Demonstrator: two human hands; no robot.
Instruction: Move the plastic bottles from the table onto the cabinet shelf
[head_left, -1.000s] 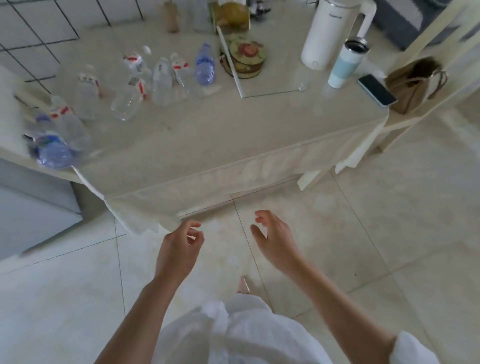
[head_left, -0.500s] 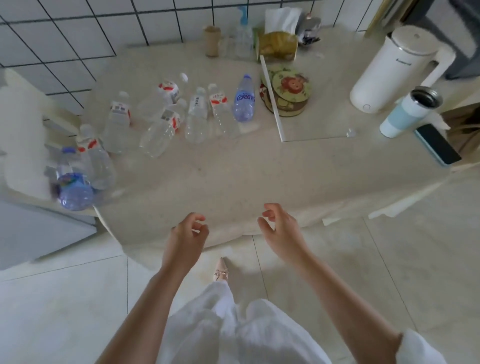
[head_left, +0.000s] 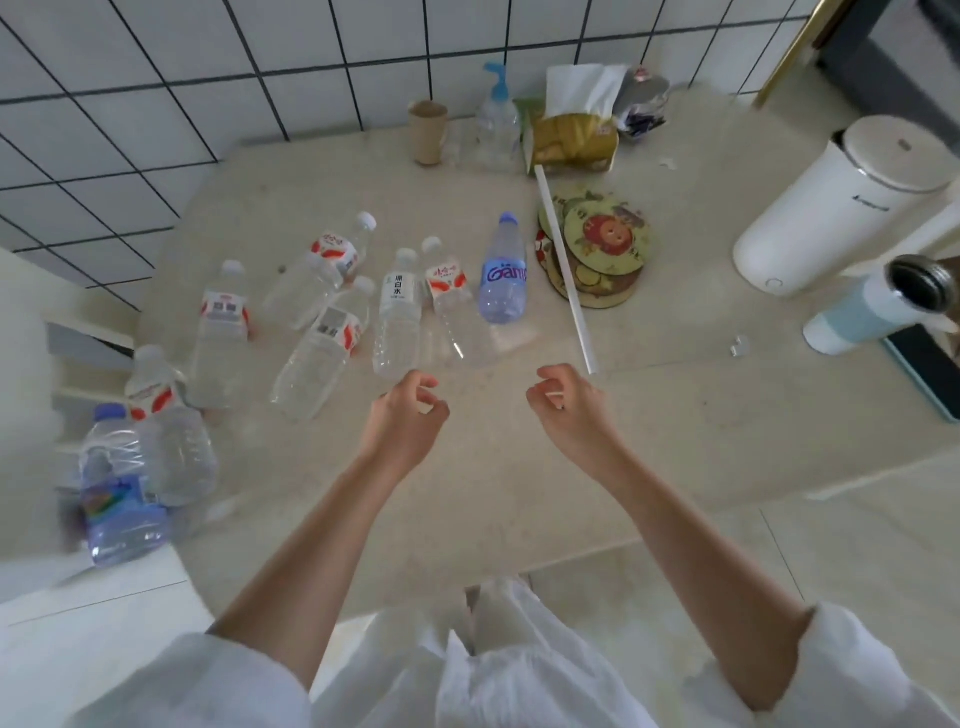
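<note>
head view, looking down on a pale table (head_left: 519, 467) set against a tiled wall (head_left: 156, 104). both forearms reach out over the table. left hand (head_left: 402, 418) and right hand (head_left: 569, 408) hover above the near part of the top, fingers loosely curled, holding nothing; the left hand's fingertips lie just beside the base of the white-label bottle (head_left: 397, 314). the plastic bottles all lie on their sides on the table's left half: blue-tinted bottle (head_left: 503, 270), four red-label bottles (head_left: 457, 306) (head_left: 324, 267) (head_left: 319, 358) (head_left: 221, 338) near the middle, and another red-label bottle (head_left: 166, 431) with a large blue-label bottle (head_left: 117, 488) at the left edge, blurred. right half: white kettle (head_left: 836, 208), light blue tumbler (head_left: 872, 312), round coasters (head_left: 597, 249), white strip (head_left: 566, 270). at the wall: tissue pack (head_left: 576, 135), pump bottle (head_left: 498, 119), brown cup (head_left: 428, 132).
</note>
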